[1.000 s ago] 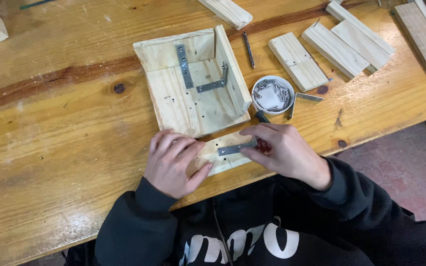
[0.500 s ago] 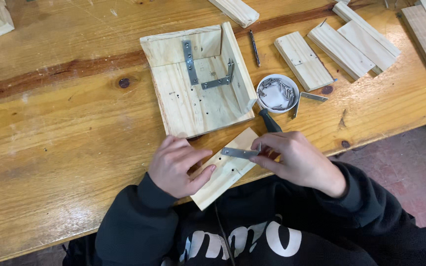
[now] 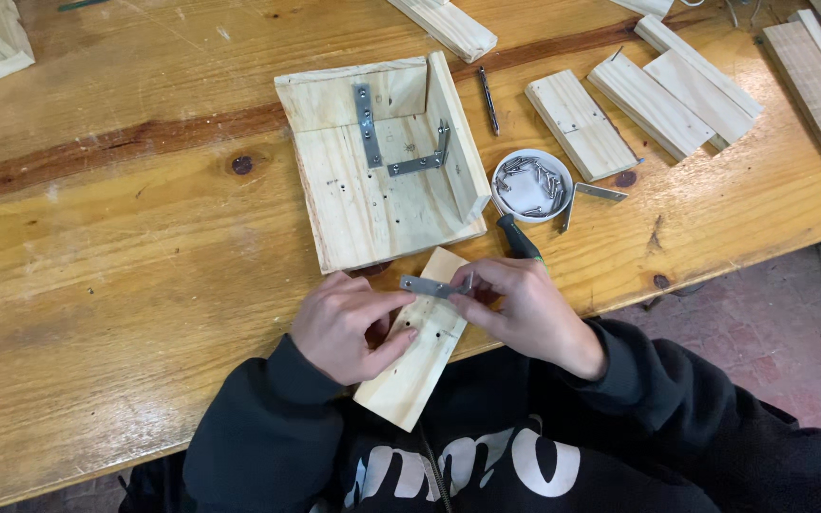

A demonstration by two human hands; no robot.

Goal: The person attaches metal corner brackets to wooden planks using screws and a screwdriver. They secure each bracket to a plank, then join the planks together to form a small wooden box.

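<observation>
A small metal bracket [image 3: 435,286] is pinched between the fingers of the left hand [image 3: 349,326] and right hand [image 3: 525,309], laid across a wooden slat [image 3: 417,351] overhanging the table [image 3: 125,285] edge. The slat could be tipped off if pressed unevenly; a screw dish [image 3: 531,185] sits just beyond.

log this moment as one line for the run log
left hand: steadies wooden slat | right hand: pinches metal bracket on slat, screwdriver under palm | nearby: screw dish, wooden corner assembly
</observation>
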